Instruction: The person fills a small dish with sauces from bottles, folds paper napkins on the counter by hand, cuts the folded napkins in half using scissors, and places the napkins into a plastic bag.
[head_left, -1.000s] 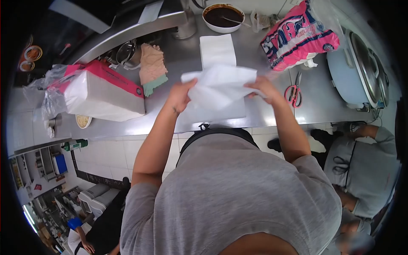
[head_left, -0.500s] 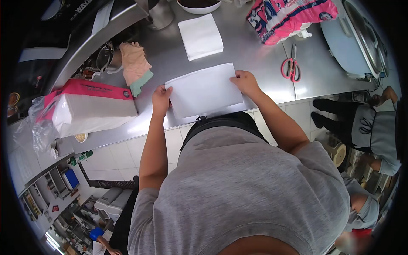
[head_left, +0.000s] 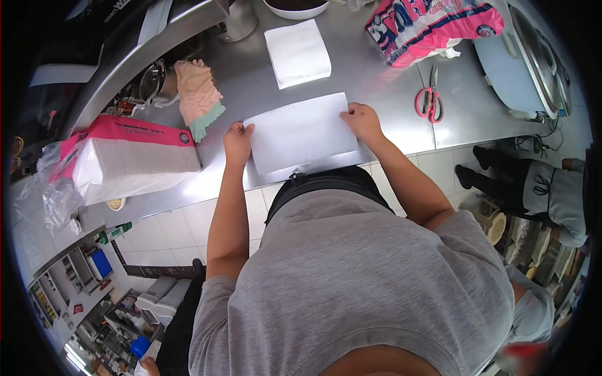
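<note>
A white paper napkin (head_left: pixel 302 135), opened to a wide rectangle, lies or hovers just above the front edge of the steel counter; I cannot tell if it touches the metal. At its left edge, my left hand (head_left: pixel 237 144) is closed, thumb and curled finger at the upper corner. My right hand (head_left: pixel 364 123) pinches the upper right corner between thumb and bent fingers. Just behind the held sheet sits a stack of folded white napkins (head_left: pixel 298 53).
Left on the counter (head_left: pixel 241 75) are a pink-wrapped napkin pack (head_left: pixel 141 156) and a peach-and-green cloth (head_left: pixel 197 94). Red-handled scissors (head_left: pixel 429 103), a pink plastic package (head_left: pixel 433 28) and a lidded tub (head_left: pixel 517 69) stand right. Another person (head_left: pixel 533 185) is at the right.
The view has shifted slightly. My left fingers have loosened or moved a little at the napkin's left edge; my right hand stays at its corner. The person at the right has moved slightly.
</note>
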`<state>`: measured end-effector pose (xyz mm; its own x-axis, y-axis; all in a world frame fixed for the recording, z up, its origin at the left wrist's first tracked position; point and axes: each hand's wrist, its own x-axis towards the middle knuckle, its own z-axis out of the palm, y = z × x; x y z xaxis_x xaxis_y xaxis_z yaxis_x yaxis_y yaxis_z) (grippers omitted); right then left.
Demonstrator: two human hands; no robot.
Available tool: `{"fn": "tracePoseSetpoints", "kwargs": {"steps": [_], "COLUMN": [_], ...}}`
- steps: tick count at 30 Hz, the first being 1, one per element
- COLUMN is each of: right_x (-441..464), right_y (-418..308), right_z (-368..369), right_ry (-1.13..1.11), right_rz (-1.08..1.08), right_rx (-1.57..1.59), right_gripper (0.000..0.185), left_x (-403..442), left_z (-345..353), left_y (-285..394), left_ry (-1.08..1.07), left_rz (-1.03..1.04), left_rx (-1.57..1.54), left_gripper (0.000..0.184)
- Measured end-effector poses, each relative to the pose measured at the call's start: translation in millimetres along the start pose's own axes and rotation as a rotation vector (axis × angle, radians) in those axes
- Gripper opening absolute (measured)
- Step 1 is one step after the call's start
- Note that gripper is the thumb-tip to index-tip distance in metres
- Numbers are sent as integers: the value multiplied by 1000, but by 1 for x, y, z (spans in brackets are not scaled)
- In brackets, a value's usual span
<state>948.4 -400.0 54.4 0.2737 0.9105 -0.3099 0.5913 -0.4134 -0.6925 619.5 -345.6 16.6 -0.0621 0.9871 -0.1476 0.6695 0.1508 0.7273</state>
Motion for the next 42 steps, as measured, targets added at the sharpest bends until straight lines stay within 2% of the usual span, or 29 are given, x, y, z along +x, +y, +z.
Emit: {"fn": "tracePoseSetpoints", "kwargs": {"steps": [2, 3, 5, 6, 8, 10, 12, 16, 19, 22, 25, 27, 30, 31, 34, 35, 38, 40, 42], "right_x": [2, 2, 3, 7, 28, 50, 79, 98, 103, 110, 108, 89, 55, 49, 39, 34, 33, 41, 47], "right_y": [0, -1, -24, -39, -62, -96, -102, -115, -112, -104, -114, -144, -177, -183, -190, -192, -178, -159, -142], "right_z": [-2, -3, -16, -21, -14, -8, 17, 26, 25, 26, 16, -13, -49, -56, -63, -68, -83, -82, -68], "right_ry": [-42, -62, 56, 118, 345, 201, 115, -59, -69, -28, 33, -99, -378, -478, -595, -608, -204, 29, 155], "right_rz": [-18, -26, -114, -164, -550, -881, -907, -823, -798, -845, -731, -533, -291, -224, -394, -455, -777, -942, -1039], "right_rx": [-68, -102, -267, -348, -322, -329, -444, -600, -539, -311, -127, 128, 543, 690, 674, 612, 316, 83, -76], "right_gripper": [25, 26, 29, 30, 27, 23, 18, 16, 12, 2, 14, 13, 13, 16, 21, 23, 29, 32, 33], "left_x": [-1, -4, -12, -15, -28, -44, -63, -65, -65, -58, -42, -31, -27, -24, -12, -11, -2, 3, 8], "left_z": [-4, -7, -14, -14, -8, 2, 37, 58, 56, 47, 33, 14, -10, -12, -16, -21, -34, -49, -58], "left_y": [6, 16, 43, 51, 66, 98, 88, 83, 86, 91, 97, 116, 165, 174, 191, 194, 194, 187, 177], "left_ry": [21, 18, 24, 96, 218, -239, -274, -346, -348, -316, -178, -53, -3, 15, -101, -137, -72, -117, -187], "left_rz": [85, 34, -66, 82, 374, 585, 795, 735, 689, 630, 542, 455, 392, 440, 284, 177, 49, -35, -106], "left_rx": [127, 177, 272, 360, 543, 546, 632, 580, 517, 270, -45, -193, -411, -431, -760, -844, -1021, -1060, -1190], "left_gripper": [33, 35, 41, 44, 50, 61, 74, 82, 83, 81, 81, 79, 77, 75, 68, 61, 59, 54, 47]}}
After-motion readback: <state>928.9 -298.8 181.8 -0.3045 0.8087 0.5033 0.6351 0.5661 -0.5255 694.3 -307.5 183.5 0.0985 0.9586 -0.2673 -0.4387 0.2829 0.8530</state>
